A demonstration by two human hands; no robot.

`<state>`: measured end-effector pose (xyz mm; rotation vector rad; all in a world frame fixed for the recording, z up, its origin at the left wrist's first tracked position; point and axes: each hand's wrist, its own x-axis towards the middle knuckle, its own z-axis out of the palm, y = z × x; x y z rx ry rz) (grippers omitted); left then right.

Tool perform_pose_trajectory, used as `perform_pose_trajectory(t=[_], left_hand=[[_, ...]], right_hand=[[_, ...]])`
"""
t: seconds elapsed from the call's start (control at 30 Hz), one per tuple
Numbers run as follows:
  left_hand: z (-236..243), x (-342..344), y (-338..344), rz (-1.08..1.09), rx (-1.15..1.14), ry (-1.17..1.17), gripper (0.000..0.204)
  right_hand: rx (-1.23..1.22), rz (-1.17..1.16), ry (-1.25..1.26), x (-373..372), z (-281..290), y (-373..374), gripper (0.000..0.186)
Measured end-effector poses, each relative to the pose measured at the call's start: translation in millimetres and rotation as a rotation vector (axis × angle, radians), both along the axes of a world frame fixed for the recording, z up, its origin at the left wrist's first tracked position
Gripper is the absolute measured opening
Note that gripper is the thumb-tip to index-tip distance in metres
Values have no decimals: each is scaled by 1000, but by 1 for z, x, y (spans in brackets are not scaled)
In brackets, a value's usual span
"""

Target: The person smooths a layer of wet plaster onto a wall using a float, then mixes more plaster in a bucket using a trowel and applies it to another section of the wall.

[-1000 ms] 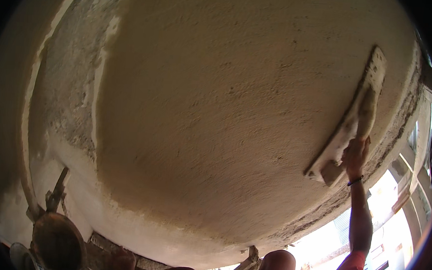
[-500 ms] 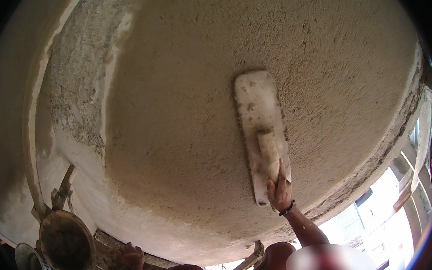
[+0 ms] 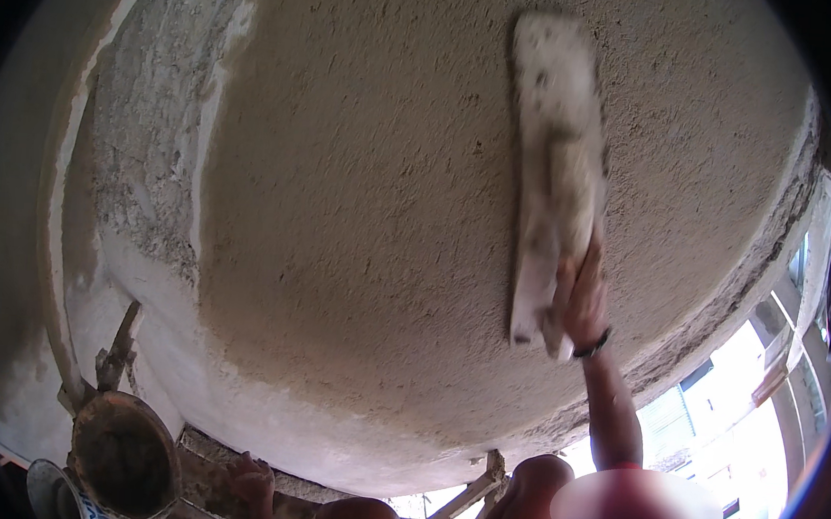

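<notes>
The plastering float lies flat against the rough ceiling plaster, the right hand with its grip clamped on the handle. Even, flat pressure would avoid ridges. Far below-left, the left hand rests, grip unclear, near 1 mortar bucket.

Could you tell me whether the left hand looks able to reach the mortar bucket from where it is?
Probably yes. The left hand sits low, just right of the mortar bucket, with nothing visibly between them, and it appears to hold nothing. The right hand is busy with the plastering trowel.
</notes>
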<state>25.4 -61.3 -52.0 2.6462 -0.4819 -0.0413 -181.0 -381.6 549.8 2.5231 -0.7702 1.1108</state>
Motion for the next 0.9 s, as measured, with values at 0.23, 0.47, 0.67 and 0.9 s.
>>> perform_pose_trajectory(t=[0.23,0.47,0.67,0.9], left_hand=[[-11,-1,-1,23,-16,33,29],[-1,-5,-1,-53,-21,-29,27],[-5,-4,-7,1,72,-202,28],[20,-2,-2,-21,67,-220,28]], right_hand=[[-106,7,217,-98,-113,-2,67],[-429,141,97,-71,-28,-63,65],[291,393,-230,25,53,9,64],[288,284,320,14,-94,-13,66]])
